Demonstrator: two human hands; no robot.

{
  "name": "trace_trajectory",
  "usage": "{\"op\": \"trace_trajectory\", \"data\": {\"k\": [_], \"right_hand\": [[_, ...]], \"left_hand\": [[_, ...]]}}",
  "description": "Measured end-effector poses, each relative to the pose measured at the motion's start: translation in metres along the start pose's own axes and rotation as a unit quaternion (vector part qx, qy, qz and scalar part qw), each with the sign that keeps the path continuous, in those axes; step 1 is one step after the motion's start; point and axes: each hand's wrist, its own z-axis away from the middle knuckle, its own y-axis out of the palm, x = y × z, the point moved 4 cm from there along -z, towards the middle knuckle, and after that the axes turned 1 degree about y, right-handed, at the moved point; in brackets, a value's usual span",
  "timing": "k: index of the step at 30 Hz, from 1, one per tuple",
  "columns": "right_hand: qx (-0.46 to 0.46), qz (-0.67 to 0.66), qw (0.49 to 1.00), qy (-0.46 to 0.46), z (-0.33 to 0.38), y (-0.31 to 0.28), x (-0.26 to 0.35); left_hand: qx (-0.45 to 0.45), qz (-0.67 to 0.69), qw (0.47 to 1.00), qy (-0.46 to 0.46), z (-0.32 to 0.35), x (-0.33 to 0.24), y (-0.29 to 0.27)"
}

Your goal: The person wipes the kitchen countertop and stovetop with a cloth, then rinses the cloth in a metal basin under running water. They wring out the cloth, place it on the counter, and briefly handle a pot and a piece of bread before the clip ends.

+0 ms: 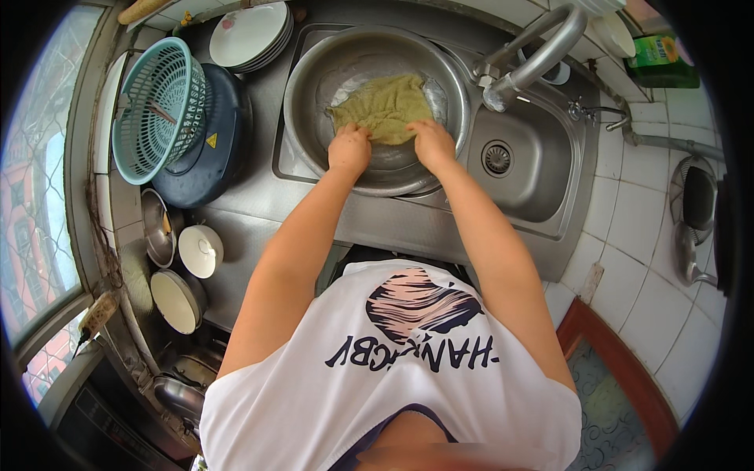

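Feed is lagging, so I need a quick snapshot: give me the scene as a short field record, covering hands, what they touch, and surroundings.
left hand: pressing on cloth, fingers curled
right hand: pressing on cloth
cloth: yellow-green, wet, spread in basin
basin: round steel, sitting over the sink
sink: steel, drain uncovered
tap: spout ends beside the basin's right rim
left of basin: teal basket, stacked plates

**Cloth in the basin**

A yellow-green cloth (382, 106) lies wet and crumpled, spread across the far half of a round steel basin (314, 71). The basin holds shallow water and sits over the sink's left side.
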Motion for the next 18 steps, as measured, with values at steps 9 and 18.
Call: {"op": "trace_trajectory", "data": {"k": [9,18], "right_hand": [[0.276,0.147,0.95,0.018,0.018,0.039,0.017],[0.025,0.086,0.995,0.031,-0.011,-0.018,-0.002]], "left_hand": [[0.288,-0.079,0.955,-0.004,0.016,-0.031,0.047],[-0.004,0.128,0.984,-0.124,-0.013,0.009,-0.005]]}}
